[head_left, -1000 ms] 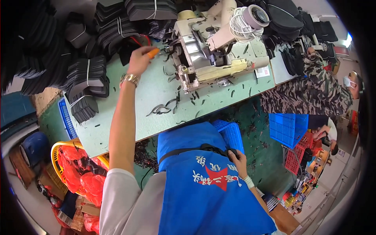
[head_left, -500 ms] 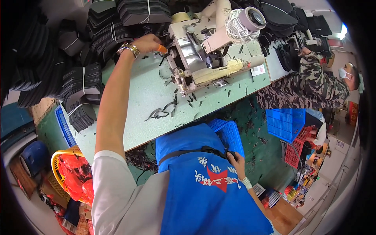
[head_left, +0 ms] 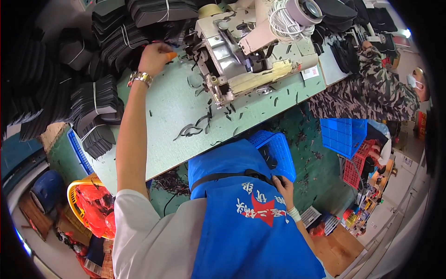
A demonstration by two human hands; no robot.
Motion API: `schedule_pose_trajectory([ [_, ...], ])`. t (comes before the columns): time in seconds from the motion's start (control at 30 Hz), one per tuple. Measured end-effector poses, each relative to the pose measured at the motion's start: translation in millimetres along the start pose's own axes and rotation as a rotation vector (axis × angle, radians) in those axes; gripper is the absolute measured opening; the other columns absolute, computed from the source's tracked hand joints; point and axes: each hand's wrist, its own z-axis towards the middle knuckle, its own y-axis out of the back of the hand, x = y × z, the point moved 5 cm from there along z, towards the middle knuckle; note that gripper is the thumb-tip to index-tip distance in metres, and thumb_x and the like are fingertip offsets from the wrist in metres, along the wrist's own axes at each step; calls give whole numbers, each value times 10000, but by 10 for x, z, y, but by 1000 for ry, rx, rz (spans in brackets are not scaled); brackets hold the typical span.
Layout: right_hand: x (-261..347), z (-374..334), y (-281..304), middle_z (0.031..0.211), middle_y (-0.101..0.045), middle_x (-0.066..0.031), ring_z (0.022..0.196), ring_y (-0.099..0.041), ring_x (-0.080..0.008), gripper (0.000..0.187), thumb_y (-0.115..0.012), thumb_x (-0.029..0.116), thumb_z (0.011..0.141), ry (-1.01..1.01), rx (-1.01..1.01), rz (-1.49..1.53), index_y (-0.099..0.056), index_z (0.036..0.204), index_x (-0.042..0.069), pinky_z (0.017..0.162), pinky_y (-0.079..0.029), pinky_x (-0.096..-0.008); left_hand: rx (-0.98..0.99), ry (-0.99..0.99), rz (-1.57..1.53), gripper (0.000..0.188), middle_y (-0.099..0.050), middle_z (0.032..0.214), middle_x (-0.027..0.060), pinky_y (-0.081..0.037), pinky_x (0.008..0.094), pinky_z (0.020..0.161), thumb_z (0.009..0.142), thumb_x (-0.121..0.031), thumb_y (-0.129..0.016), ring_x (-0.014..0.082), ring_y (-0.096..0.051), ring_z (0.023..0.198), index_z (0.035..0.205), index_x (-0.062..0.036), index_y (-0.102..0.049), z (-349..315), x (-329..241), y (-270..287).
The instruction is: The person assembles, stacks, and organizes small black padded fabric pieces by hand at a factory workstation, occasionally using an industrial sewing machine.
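Note:
My left hand [head_left: 155,59], with a watch at the wrist and an orange cover on one fingertip, is over the table between the stacked black pieces [head_left: 125,44] and the sewing machine [head_left: 246,58]. Its fingers are bent together; what lies in them, if anything, is hidden. Low at my right side, my right hand [head_left: 284,189] has its fingers closed beside the black strap [head_left: 223,176] across my blue apron [head_left: 232,232]. I cannot make out what it holds. Close by it stands a blue basket [head_left: 284,151] with dark pieces inside.
Thin black scraps [head_left: 190,130] are strewn over the pale green table [head_left: 158,125]. Tied black stacks [head_left: 95,104] line its left side. A yellow basket [head_left: 73,200] with red bags stands at lower left. A co-worker in a camouflage sleeve [head_left: 376,79] sits at right.
My left hand has moved left, away from the sewing machine's end toward the black stacks. My right hand stays low by the strap. The whole view has shifted slightly.

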Motion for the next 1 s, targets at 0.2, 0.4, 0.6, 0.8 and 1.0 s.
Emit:
schedule_pose_trajectory([
  [0.2, 35, 76, -57, 640, -522, 27, 576, -422, -48, 245, -620, 206, 890, -8, 67, 8, -609, 775, -10, 491, -329, -234, -178, -190, 46, 439, -688, 881, 173, -506, 351, 736, 749, -352, -699, 281, -666, 780, 984, 16, -669, -30, -92, -244],
  [0.4, 127, 84, -107, 642, -523, 25, 588, -424, -48, 248, -629, 202, 882, 32, 46, -18, -608, 773, -19, 507, -339, -237, -259, 224, -49, 360, -673, 814, 197, -502, 371, 721, 710, -354, -711, 316, -661, 769, 891, -43, -715, -57, 29, -356],
  [0.6, 199, 110, -118, 651, -529, 21, 599, -427, -49, 248, -628, 197, 880, 35, 52, -81, -604, 769, -24, 515, -342, -238, -521, -13, -44, 260, -668, 803, 191, -514, 379, 686, 708, -255, -701, 343, -656, 747, 836, -29, -705, -323, -151, -330],
  [0.8, 207, 129, -114, 657, -540, 19, 596, -432, -52, 256, -626, 207, 880, 6, 35, -33, -606, 772, -24, 517, -347, -237, -278, -224, -31, 228, -653, 927, 153, -512, 357, 767, 772, -210, -693, 301, -640, 865, 888, -15, -675, -841, -46, -616],
  [1.0, 176, 191, -160, 654, -552, 8, 598, -447, -54, 267, -624, 215, 881, 4, 90, -77, -613, 786, -34, 518, -359, -244, -392, 440, -232, 417, -660, 840, 235, -500, 403, 740, 751, -401, -706, 364, -652, 811, 903, -13, -703, -306, 8, -977],
])
